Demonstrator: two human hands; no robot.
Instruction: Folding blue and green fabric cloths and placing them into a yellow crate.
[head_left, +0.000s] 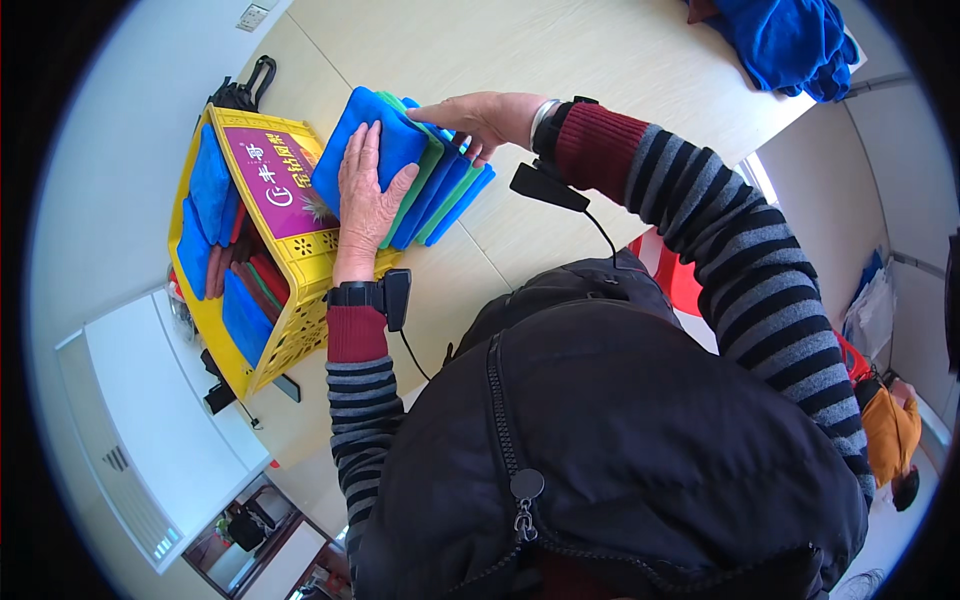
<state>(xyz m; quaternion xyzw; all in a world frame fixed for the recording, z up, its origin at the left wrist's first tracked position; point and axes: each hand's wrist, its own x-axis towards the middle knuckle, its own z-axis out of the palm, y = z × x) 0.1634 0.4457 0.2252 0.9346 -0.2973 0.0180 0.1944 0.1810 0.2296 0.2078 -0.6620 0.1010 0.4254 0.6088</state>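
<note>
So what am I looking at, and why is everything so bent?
There is no robot, only someone's bare left hand and right hand. A wide fisheye camera worn on the head looks down, bending straight edges. On the pale table is a yellow crate with folded cloths inside. Beside it, the left hand lies flat against a stack of blue and green cloths; the right hand is at the stack's other side, its grip partly hidden. Bunched blue fabric lies farther off.

Table (450, 50) held 1 yellow crate (300, 258) near left edge, 1 folded-cloth stack (435, 190), 1 blue fabric heap (785, 40) on right edge.
</note>
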